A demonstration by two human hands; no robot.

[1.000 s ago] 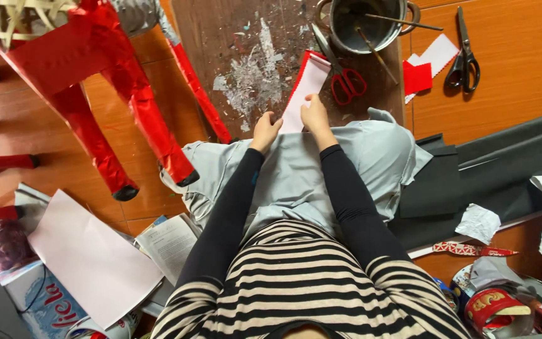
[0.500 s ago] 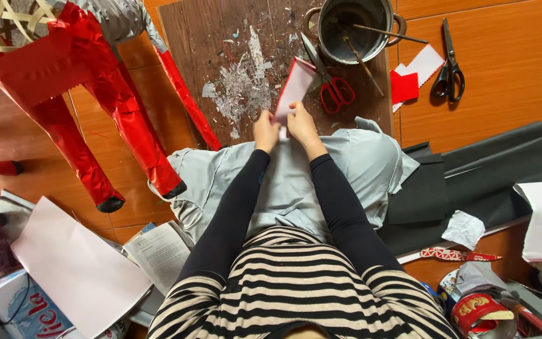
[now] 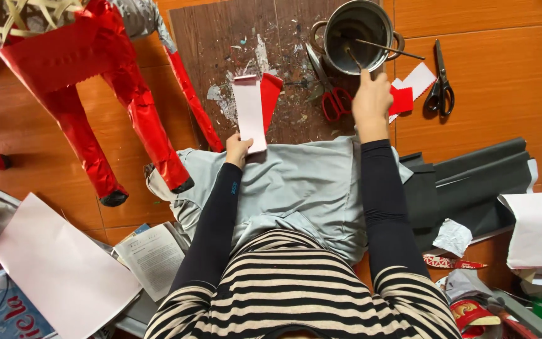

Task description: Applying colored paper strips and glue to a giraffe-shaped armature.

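While the left hand [image 3: 238, 149] pinches the near end of a folded paper strip [image 3: 250, 112], white face up with a red edge showing, the right hand [image 3: 371, 100] closes its fingers around a thin stick [image 3: 350, 58] dipping into a metal pot [image 3: 356, 28]. Red-handled scissors [image 3: 329, 94] lie between strip and pot on a paste-spattered board [image 3: 221, 37], with a red foil figure [image 3: 83, 81] standing beside it.

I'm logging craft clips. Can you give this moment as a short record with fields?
left hand: holds paper strip, white face up, red edge folded beside it
right hand: grips stick in pot
board: under strip, paste-stained
scissors: red pair by pot, black pair further right
left of board: red figure
lap: grey cloth
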